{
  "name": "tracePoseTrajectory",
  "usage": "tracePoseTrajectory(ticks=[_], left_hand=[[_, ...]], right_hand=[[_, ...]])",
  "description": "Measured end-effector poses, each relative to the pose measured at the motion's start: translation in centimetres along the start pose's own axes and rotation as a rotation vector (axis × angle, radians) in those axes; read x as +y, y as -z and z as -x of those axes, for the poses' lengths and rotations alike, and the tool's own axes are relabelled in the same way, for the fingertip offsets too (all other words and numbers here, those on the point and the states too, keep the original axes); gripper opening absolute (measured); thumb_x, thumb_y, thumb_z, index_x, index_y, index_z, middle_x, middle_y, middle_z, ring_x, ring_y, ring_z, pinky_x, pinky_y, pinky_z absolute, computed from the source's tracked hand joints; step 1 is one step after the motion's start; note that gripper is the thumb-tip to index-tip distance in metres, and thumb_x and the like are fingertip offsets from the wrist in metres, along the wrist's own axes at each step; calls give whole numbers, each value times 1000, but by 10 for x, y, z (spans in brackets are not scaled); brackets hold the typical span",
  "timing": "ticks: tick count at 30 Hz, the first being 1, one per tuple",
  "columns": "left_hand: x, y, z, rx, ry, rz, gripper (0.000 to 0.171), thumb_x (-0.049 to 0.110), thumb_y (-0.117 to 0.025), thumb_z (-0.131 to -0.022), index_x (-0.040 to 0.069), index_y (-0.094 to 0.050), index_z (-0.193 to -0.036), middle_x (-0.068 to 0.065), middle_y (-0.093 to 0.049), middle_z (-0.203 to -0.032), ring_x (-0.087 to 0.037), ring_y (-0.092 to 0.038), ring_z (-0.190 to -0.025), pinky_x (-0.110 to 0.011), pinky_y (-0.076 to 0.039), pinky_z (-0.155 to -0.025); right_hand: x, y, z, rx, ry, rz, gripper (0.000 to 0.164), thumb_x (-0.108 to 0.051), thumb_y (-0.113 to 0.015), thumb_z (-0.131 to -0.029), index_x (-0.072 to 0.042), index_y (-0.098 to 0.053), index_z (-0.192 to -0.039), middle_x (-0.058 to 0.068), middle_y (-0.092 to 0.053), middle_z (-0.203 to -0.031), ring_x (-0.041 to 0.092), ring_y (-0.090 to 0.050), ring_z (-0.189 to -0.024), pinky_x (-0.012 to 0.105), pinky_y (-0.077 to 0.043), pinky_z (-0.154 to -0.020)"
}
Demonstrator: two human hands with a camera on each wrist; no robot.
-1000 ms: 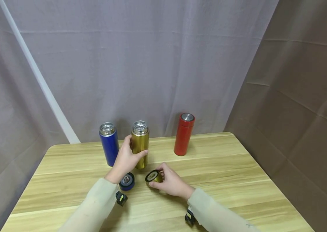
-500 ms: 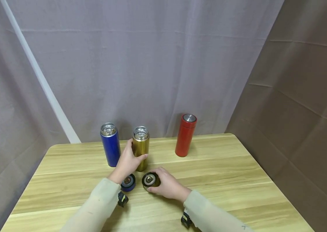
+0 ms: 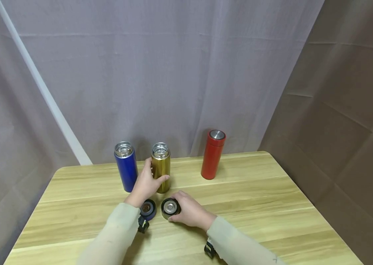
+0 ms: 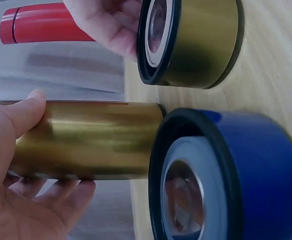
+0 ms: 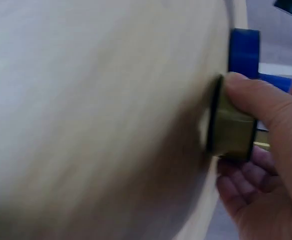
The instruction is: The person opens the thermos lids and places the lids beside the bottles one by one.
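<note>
My left hand (image 3: pixel 147 184) grips the gold thermos bottle (image 3: pixel 162 167), thumb on its near side. The bottle stands upright and uncapped, its steel mouth showing. With thumb and fingers, my right hand (image 3: pixel 191 211) holds the gold lid (image 3: pixel 170 208) by its side. This lid sits with its hollow underside up on the table, as the left wrist view also shows. Beside it, close to my left wrist, lies the blue lid (image 4: pixel 266 175), underside up too. The blue thermos bottle (image 3: pixel 126 171) stands uncapped just left of my left hand.
A red thermos (image 3: pixel 212 156) with its lid on stands upright at the back right. The wooden table (image 3: pixel 256 206) has its back edge against a grey curtain (image 3: pixel 160 73), and a brown curtain (image 3: pixel 348 110) hangs on the right.
My right hand has moved a little left and brought the gold lid from a tilt to level, underside up, on the table. The left hand still holds the gold bottle.
</note>
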State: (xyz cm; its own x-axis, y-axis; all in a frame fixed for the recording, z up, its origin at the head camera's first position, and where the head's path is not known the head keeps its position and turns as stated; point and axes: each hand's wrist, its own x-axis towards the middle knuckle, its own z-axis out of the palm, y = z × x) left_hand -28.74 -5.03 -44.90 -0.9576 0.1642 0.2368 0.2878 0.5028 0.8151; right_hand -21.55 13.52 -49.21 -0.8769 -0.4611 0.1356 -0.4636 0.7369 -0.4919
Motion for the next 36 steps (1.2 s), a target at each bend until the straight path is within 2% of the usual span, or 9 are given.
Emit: tracePoseTrajectory(ticks=[6, 13, 22, 32, 36], left_hand=[[-1, -1, 0, -2, 27, 0, 74, 29, -80, -80, 14, -34, -136, -14, -56, -125, -29, -58, -110, -45, -50, -90], [-3, -4, -7, -30, 20, 45, 77, 28, -80, -81, 13, -32, -139, -16, -54, -130, -31, -56, -115, -46, -48, -94], [-9, -1, -18, -70, 55, 64, 79, 27, -80, -81, 15, -28, -141, -17, -52, -131, -34, -54, -118, -49, -46, -95], [-8, -5, -12, -56, 49, 49, 77, 29, -77, -84, 16, -26, -140, -17, -54, -129, -31, -55, -116, -48, -46, -95], [-5, -3, -13, -74, 47, 34, 79, 29, -74, -86, 15, -23, -144, -18, -50, -134, -34, -51, -122, -51, -43, -99]], right_hand=[[-6, 0, -1, 15, 19, 28, 56, -27, -88, -69, -5, -58, -110, 1, -55, -104, 16, -54, -98, 31, -46, -89], [-4, -2, 0, 39, 1, 32, 58, -26, -89, -67, -4, -57, -110, 1, -55, -105, 16, -53, -100, 31, -45, -92], [-9, -1, 0, 21, -28, 26, 59, -26, -89, -67, -5, -57, -113, 1, -55, -106, 15, -53, -101, 31, -45, -93], [-10, -1, 4, 28, -35, -1, 59, -23, -89, -67, -3, -57, -113, 2, -56, -106, 17, -53, -101, 32, -45, -92], [-9, -3, 3, 41, -40, 28, 60, -25, -89, -67, -3, -57, -114, 2, -56, -106, 18, -52, -100, 33, -45, -91]])
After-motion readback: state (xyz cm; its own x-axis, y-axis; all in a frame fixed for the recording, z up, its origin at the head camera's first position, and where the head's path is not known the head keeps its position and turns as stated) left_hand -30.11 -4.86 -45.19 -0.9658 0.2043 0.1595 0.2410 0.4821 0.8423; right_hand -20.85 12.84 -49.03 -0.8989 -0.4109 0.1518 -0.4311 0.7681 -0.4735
